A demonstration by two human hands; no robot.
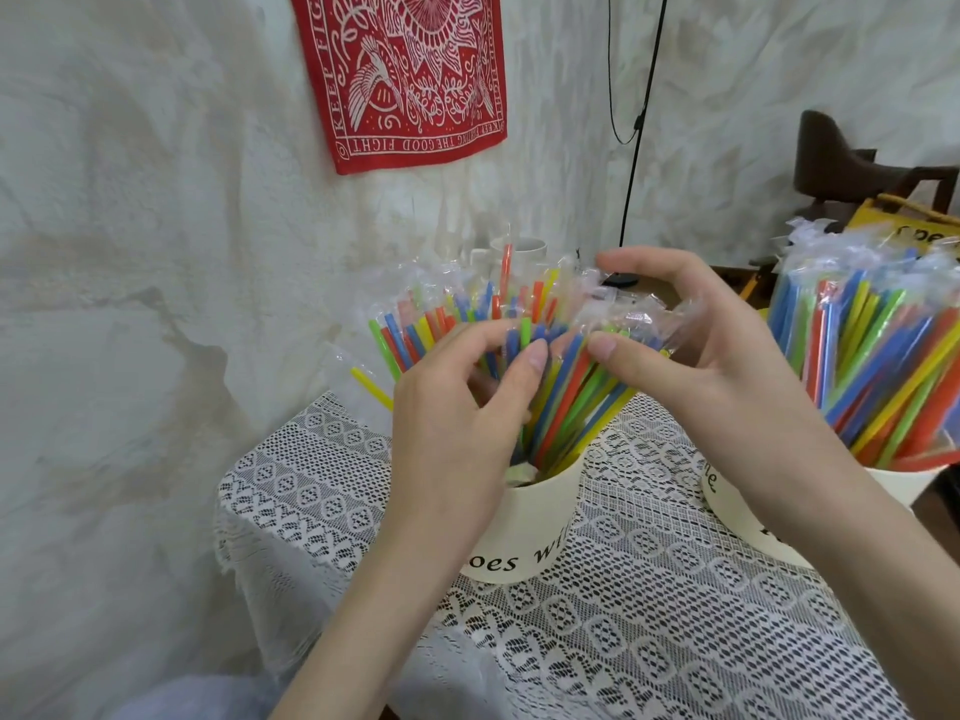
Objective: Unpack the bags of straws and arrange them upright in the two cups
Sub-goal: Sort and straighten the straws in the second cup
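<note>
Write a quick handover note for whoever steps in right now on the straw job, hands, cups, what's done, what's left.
Left hand: fingers in the straws of the near cup, spreading them.
Right hand: pinching that bundle's wrapped tops.
Right cup: full of straws, standing.
Done: both cups loaded on the lace cloth.
Left: straighten the near cup's leaning straws; one yellow straw sticks out left.

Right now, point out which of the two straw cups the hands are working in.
The cup at the table's centre, lettered "oes wi". Both the left hand and right hand are among its straws; the other cup, at the right edge, stands untouched.
</note>
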